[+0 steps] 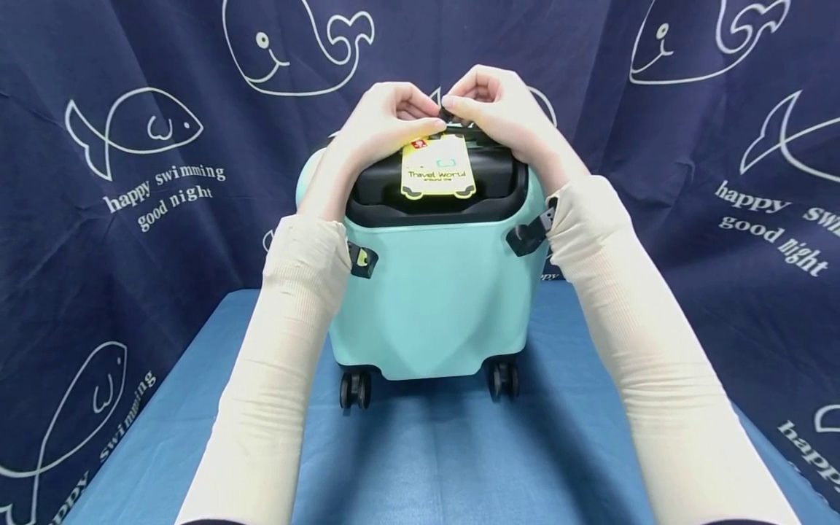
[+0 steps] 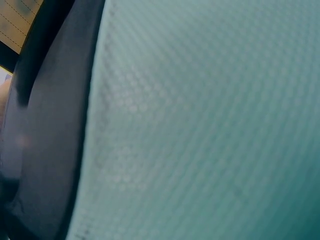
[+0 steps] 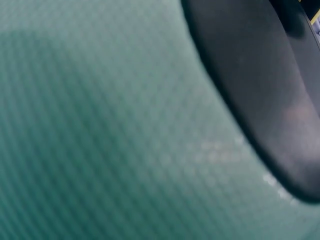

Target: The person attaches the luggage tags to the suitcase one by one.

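Note:
A turquoise suitcase (image 1: 433,292) stands upright on its wheels, a black recessed panel (image 1: 433,211) along its top edge. In front of that panel hangs a yellow and white luggage tag (image 1: 437,166) printed "Travel World". My left hand (image 1: 387,120) and right hand (image 1: 505,109) meet above the tag, thumbs and fingertips pinching its small black strap (image 1: 448,115). Fingers cover most of the strap, so how its ends lie is hidden. Both wrist views mainly show the ribbed shell (image 2: 200,120) and black trim (image 3: 255,85); a corner of the tag (image 2: 17,20) enters the left one.
Beneath the suitcase lies a blue cloth-covered surface (image 1: 426,467). Two black double wheels (image 1: 355,390) show at its near side. A navy curtain (image 1: 164,65) with white whale and fish drawings hangs behind and at both sides.

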Demonstrator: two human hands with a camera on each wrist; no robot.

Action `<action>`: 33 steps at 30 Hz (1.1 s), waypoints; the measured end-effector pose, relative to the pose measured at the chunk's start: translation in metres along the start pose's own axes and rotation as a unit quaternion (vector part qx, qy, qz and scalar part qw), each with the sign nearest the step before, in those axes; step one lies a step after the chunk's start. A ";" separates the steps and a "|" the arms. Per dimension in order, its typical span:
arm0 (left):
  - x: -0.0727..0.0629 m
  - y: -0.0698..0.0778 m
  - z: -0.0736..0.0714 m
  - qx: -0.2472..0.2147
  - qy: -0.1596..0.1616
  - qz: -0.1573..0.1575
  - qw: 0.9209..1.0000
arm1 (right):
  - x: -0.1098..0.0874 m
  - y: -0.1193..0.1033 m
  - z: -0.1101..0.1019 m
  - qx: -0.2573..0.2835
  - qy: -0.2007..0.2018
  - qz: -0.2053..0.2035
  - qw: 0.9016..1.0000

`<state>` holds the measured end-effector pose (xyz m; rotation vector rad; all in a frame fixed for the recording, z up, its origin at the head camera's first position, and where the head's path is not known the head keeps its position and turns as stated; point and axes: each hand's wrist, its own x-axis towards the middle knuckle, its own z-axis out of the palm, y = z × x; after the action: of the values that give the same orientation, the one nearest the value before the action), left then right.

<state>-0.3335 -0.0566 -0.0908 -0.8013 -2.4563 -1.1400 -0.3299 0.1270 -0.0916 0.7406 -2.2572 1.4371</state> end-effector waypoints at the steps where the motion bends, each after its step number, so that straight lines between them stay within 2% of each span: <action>1: 0.000 0.000 0.000 -0.002 0.001 -0.003 1.000 | 0.000 0.000 0.000 0.003 0.000 -0.001 1.000; 6: -0.001 0.001 -0.001 0.000 0.004 -0.003 1.000 | 0.000 -0.003 0.000 0.008 0.020 0.019 1.000; 10: -0.001 0.001 -0.001 0.002 0.005 -0.004 1.000 | 0.001 -0.005 -0.001 -0.031 0.039 0.065 0.997; 13: -0.001 0.002 -0.001 0.002 0.004 -0.006 1.000 | 0.001 -0.007 -0.002 -0.070 0.027 0.089 0.993; 15: -0.001 0.002 -0.001 0.002 0.004 -0.007 1.000 | 0.000 -0.007 -0.002 -0.071 0.018 0.093 0.993; 18: -0.001 0.001 -0.002 0.002 0.007 -0.008 1.000 | 0.000 -0.007 -0.003 -0.052 0.007 0.087 0.995; 25: 0.000 0.001 -0.003 0.005 0.009 -0.004 1.000 | 0.000 -0.003 -0.003 -0.015 -0.010 0.033 0.999; 33: 0.000 0.001 -0.002 -0.003 0.017 -0.012 1.000 | 0.000 -0.002 -0.004 0.013 -0.019 0.030 0.999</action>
<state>-0.3328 -0.0583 -0.0891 -0.7500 -2.4421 -1.1602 -0.3291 0.1300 -0.0885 0.7199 -2.3122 1.4935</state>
